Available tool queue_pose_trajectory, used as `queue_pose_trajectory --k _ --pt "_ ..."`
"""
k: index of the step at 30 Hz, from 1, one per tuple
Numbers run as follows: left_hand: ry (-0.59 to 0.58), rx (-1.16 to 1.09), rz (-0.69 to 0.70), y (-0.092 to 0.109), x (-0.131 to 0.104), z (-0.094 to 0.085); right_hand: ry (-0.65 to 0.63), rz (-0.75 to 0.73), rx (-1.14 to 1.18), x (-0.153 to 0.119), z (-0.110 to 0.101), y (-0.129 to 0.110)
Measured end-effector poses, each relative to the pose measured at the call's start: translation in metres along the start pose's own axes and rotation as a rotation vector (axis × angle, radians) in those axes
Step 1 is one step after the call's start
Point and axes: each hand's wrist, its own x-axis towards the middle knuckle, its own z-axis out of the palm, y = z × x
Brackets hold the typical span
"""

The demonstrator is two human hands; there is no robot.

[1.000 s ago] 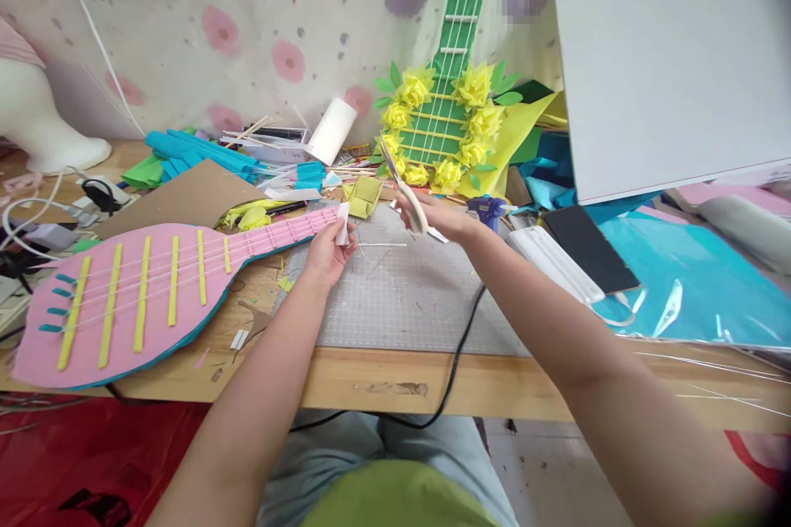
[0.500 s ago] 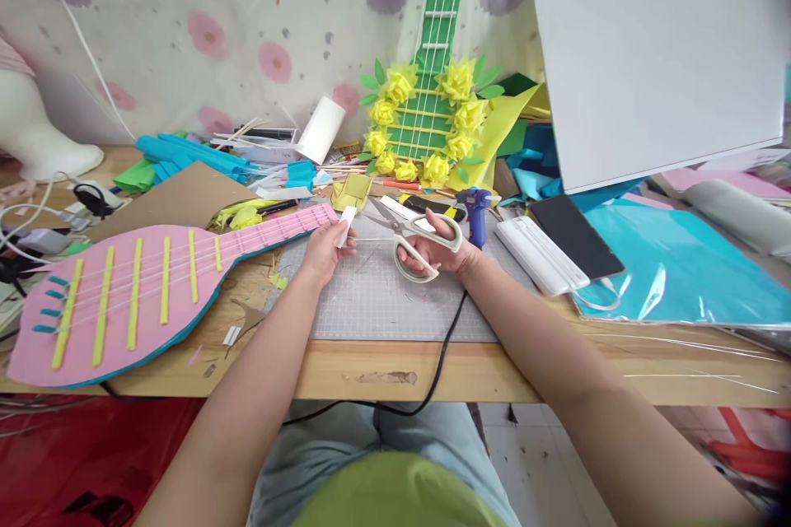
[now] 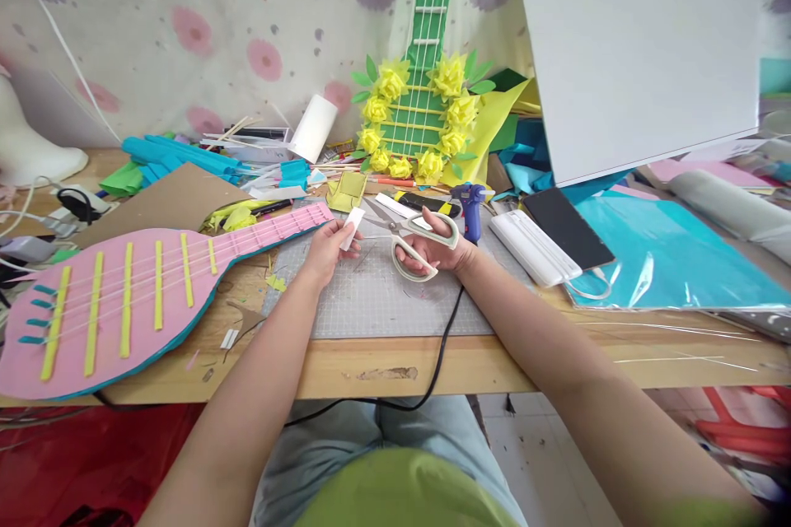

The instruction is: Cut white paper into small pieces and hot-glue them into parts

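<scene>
My left hand [image 3: 329, 254] pinches a small white paper strip [image 3: 353, 227], which stands up between thumb and fingers. Fingers of my right hand [image 3: 440, 244] pass through the loops of a pair of pale-handled scissors [image 3: 401, 229]. The handles are spread and the blades point left toward the strip, apart from each other. A thin white stick or strand seems to run between the two hands; its ends are hard to make out. Both hands hover over a grey cutting mat [image 3: 371, 313]. The neck of a pink paper lute [image 3: 142, 288] reaches close to my left hand.
Behind the mat a green paper instrument with yellow flowers [image 3: 417, 128] leans on the wall. A blue glue gun [image 3: 471, 210] stands right of the scissors, its black cable [image 3: 440, 362] hanging over the table edge. A white power strip [image 3: 532, 247] and turquoise sheets [image 3: 673, 255] lie at right.
The view has shifted slightly to the right, so things sit a little further left. The paper strip is tilted a bit more; both hands keep their holds.
</scene>
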Motion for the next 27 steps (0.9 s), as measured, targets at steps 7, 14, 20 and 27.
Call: queue_pose_trajectory --k 7,14,20,27 --pt "-0.089 0.094 -0.017 -0.002 -0.003 0.005 0.072 -0.062 -0.001 0.003 0.004 0.001" --pt "-0.029 0.060 -0.010 -0.004 0.000 0.003 0.150 -0.112 0.008 0.009 0.005 0.005" --pt "-0.002 0.072 -0.003 -0.004 0.001 0.001 0.275 -0.220 -0.042 0.007 -0.004 0.000" --pt "0.054 0.059 0.065 -0.002 0.002 -0.003 0.556 -0.350 -0.281 0.000 0.000 -0.007"
